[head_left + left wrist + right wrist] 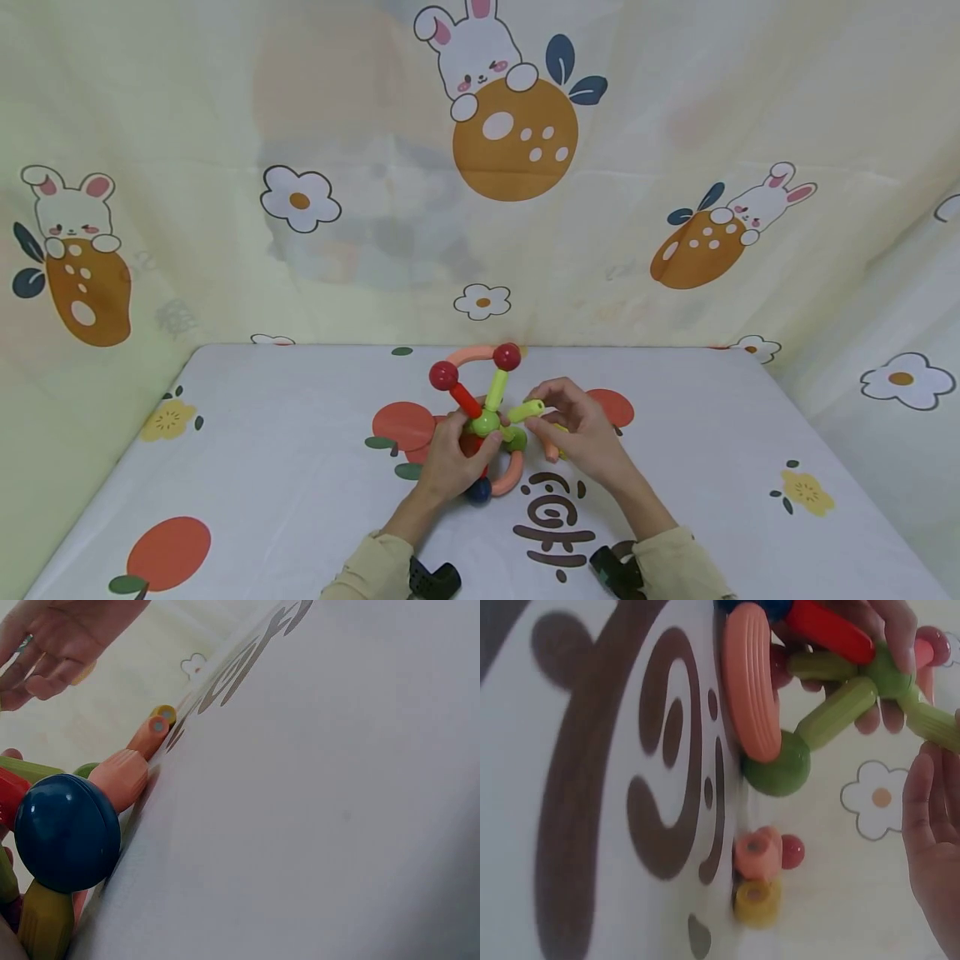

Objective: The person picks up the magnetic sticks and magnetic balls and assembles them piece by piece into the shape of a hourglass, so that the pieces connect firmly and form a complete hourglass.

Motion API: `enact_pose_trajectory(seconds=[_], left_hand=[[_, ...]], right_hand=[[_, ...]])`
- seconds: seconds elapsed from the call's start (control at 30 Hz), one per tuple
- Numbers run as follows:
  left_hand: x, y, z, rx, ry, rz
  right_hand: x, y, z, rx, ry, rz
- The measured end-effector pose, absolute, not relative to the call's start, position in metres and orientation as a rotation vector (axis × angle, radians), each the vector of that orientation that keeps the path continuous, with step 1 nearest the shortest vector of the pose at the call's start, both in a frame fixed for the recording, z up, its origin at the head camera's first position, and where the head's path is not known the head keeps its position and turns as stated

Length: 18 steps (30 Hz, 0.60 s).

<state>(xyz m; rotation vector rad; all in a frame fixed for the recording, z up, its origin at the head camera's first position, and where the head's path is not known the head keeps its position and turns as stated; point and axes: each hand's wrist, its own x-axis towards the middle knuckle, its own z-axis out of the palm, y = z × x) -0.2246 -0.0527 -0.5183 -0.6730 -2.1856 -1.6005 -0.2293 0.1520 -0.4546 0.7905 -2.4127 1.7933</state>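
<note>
A magnetic stick-and-ball construction stands on the table, with a green ball [485,422] near its middle. My left hand [448,460] grips it around that ball. My right hand [583,429] pinches the outer end of a lime green stick [935,724], whose inner end meets the green ball in the right wrist view. Two red balls [506,357] top the construction, joined by a curved orange piece [471,354]. Low down are a dark blue ball [67,832], another curved orange piece [748,682] and a second green ball [778,765].
Beside the construction, under my right hand, lie a loose orange piece [551,451] and a yellow piece [757,903]. A red ball [793,852] shows behind them. The white tablecloth [285,500] has printed fruit, and a patterned curtain [360,250] hangs behind the table.
</note>
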Motion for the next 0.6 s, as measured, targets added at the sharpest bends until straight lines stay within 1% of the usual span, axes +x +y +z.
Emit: enact_pose_trajectory(seconds=[0.1,0.33,0.6], left_hand=[[-0.222,-0.052,-0.514,-0.653,-2.199,-1.585],[-0.205,-0.053,-0.485,-0.642,-2.188,-1.570],[-0.204,-0.053,-0.483,-0.649,-2.190,-1.584]], right_hand=[[-0.227,0.148,-0.452,0.813,-2.379,1.828],[-0.222,0.139,-0.448,0.877,-2.318,1.850],[-0.219,0.130,-0.448,0.915,-2.303,1.817]])
